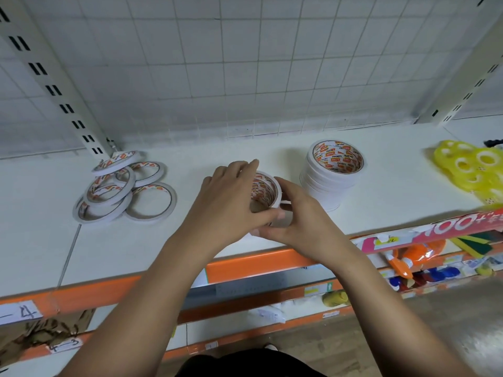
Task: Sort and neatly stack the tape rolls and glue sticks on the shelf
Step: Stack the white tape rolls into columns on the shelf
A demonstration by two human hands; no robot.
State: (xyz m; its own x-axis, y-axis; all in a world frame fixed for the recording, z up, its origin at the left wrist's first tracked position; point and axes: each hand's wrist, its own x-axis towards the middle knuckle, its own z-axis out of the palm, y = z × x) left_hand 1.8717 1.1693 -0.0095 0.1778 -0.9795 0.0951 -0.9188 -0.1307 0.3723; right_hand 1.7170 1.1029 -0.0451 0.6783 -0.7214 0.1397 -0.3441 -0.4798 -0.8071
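Both hands meet around a short stack of tape rolls that stands on the white shelf, near its middle and just behind the orange front edge. The left hand curls over the stack's left side and top rim. The right hand wraps the near right side, with its thumb low against the base. Each grip is clamped on the stack, pressing from opposite sides. This two-sided hold looks meant to square the rolls so their edges line up in one column.

To the right, near but apart, stands a taller stack of tape rolls, already even, which suggests finished columns are being gathered there. Well to the left lies a loose pile of thin tape rolls, overlapping and tilted on one another beside the slotted upright; it appears not yet sorted. At the far right sit yellow plastic rings, which seem outside the job. No glue sticks can be made out on this shelf. The next move likely calls for keeping the column straight.
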